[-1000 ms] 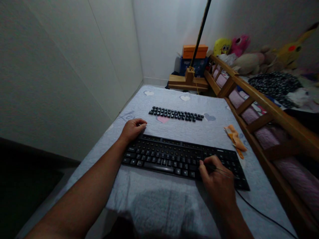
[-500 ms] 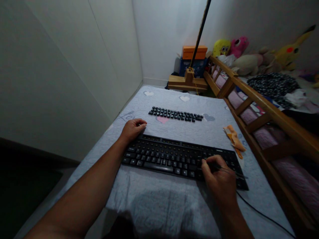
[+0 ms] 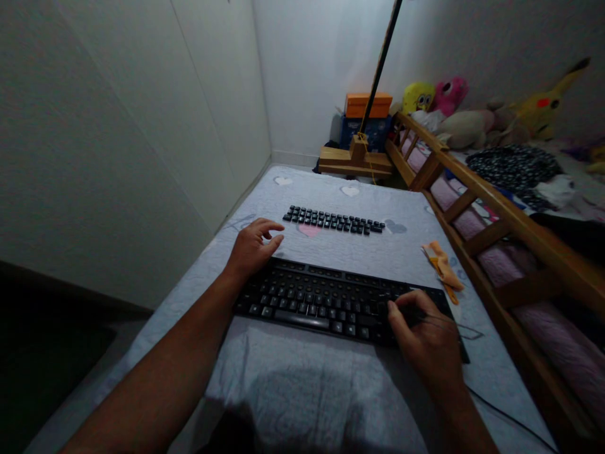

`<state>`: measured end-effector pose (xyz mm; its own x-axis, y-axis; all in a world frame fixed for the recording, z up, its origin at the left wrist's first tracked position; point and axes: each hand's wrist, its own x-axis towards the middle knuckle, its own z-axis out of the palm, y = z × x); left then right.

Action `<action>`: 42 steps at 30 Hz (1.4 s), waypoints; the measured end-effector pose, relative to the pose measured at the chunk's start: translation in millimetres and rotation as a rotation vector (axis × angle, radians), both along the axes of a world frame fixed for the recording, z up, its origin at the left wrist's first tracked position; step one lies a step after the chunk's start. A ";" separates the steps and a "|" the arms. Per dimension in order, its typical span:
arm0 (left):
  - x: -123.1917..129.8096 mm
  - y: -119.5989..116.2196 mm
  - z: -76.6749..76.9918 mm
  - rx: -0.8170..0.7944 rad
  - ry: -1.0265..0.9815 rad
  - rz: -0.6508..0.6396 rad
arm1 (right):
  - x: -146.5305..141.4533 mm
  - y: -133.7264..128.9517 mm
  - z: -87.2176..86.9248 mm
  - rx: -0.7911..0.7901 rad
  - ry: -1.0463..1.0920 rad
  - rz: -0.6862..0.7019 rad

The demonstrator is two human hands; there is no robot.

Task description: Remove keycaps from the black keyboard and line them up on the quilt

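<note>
A black keyboard [image 3: 302, 319] lies across the bedspread; its lower rows bear keycaps, while its upper rows show bare round key seats. My left hand [image 3: 255, 247] is over its far left corner, thumb and index finger apart with nothing between them. Above the keyboard's right part, my right hand [image 3: 428, 334] is closed on a thin wire tool [image 3: 470, 330], whose bent loop sticks out to the right. Whether a key is at the fingertips is too dark to tell. Loose black keycaps [image 3: 333, 221] lie in rows beyond the keyboard.
An orange cloth and brush [image 3: 444, 268] lie at the right. A wooden bed rail [image 3: 501, 208] borders the right side, with plush toys [image 3: 449, 94] behind it. A wooden stand [image 3: 357, 161] with a pole is at the far end. A black cable [image 3: 510, 416] runs toward the lower right.
The thumb and index finger of my left hand have spread apart. My right hand has shifted slightly right with the wire tool, whose loop now shows more clearly.
</note>
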<state>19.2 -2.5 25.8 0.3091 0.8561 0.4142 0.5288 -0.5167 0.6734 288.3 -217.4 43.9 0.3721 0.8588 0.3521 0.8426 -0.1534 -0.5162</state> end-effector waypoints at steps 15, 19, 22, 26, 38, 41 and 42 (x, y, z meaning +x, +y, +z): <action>77.6 -88.2 26.5 -0.050 0.199 -0.661 | -21.3 6.1 -2.3 0.181 -0.173 0.295; 80.1 -87.0 20.6 -0.032 0.182 -0.664 | -23.9 6.1 -0.4 0.203 -0.152 0.320; 79.7 -85.2 18.6 -0.031 0.184 -0.688 | -25.1 5.4 -0.2 0.192 -0.128 0.345; 78.7 -83.6 19.0 -0.049 0.186 -0.740 | -26.2 4.7 -2.7 0.181 -0.099 0.374; 75.5 -80.9 20.9 -0.099 0.191 -0.791 | -25.1 -1.3 1.9 0.116 0.171 0.413; 75.9 -80.6 21.2 -0.086 0.201 -0.782 | -25.7 -2.3 5.8 0.090 0.230 0.418; 76.2 -80.6 21.2 -0.080 0.208 -0.779 | -26.2 -2.4 6.8 0.078 0.246 0.409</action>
